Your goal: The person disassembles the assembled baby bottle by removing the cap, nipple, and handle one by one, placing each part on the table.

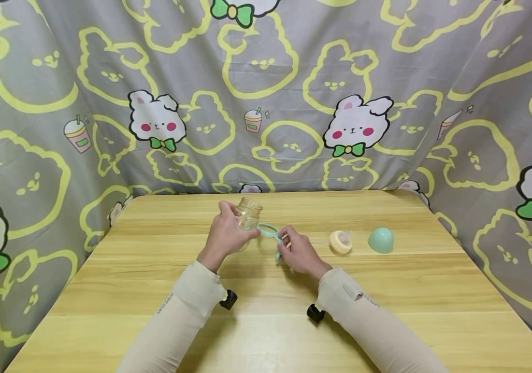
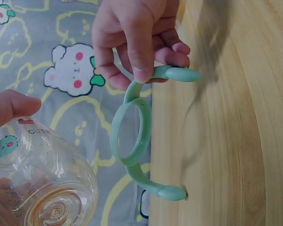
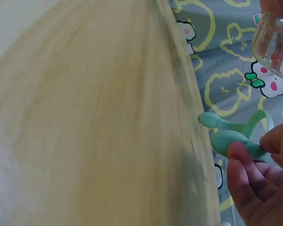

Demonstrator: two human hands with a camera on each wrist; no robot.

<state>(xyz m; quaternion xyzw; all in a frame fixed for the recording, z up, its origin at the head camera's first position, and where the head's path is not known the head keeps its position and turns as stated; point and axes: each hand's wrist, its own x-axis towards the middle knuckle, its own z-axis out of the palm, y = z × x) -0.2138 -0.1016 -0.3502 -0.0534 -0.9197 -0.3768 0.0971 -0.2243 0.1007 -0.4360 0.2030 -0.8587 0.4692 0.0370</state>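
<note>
My left hand [image 1: 229, 232] grips a clear, amber-tinted baby bottle [image 1: 249, 208], held up with its open threaded neck on top. Printed on the bottle [image 2: 56, 174] are a small green figure and lettering, seen in the left wrist view. My right hand [image 1: 299, 250] pinches a mint-green bottle handle [image 1: 269, 229], a ring with two curved arms. Thumb and fingers close on one arm of the handle [image 2: 132, 132], and its ring has nothing inside. In the left wrist view, bottle and ring stand apart. The right wrist view shows both rounded arm tips of the handle [image 3: 226, 141].
Right of my hands, a cream nipple collar [image 1: 340, 242] with a clear nipple lies on the wooden table [image 1: 266, 331]. Beyond it stands a mint-green dome cap [image 1: 380, 240]. A grey patterned curtain [image 1: 289, 62] hangs behind the table and at both sides.
</note>
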